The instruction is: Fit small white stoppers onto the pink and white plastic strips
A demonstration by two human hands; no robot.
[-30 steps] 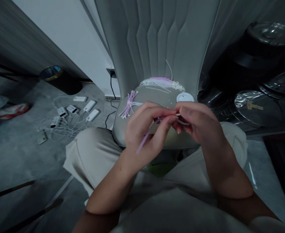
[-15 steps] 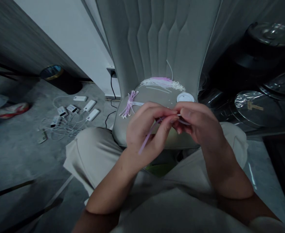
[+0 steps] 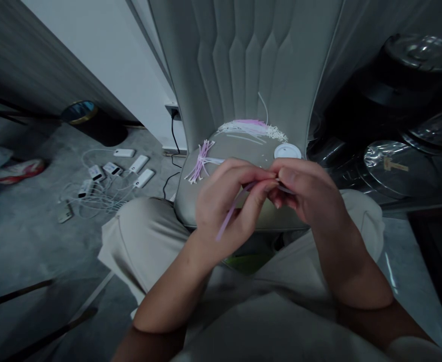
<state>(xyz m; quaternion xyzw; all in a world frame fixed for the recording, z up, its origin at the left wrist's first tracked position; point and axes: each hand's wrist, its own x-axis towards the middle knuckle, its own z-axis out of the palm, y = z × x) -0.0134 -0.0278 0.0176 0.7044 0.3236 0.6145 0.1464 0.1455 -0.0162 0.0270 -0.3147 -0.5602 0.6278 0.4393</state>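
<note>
head view: above a padded chair seat [image 3: 186, 206], your left hand [image 3: 221, 195] pinches a thin purple strip [image 3: 225, 223], its tail trailing toward the wrist; your right hand [image 3: 310, 187] clamps it farther along, fingertips nearly meeting. hold each grip light and close so the strip neither slips nor kinks.
</note>
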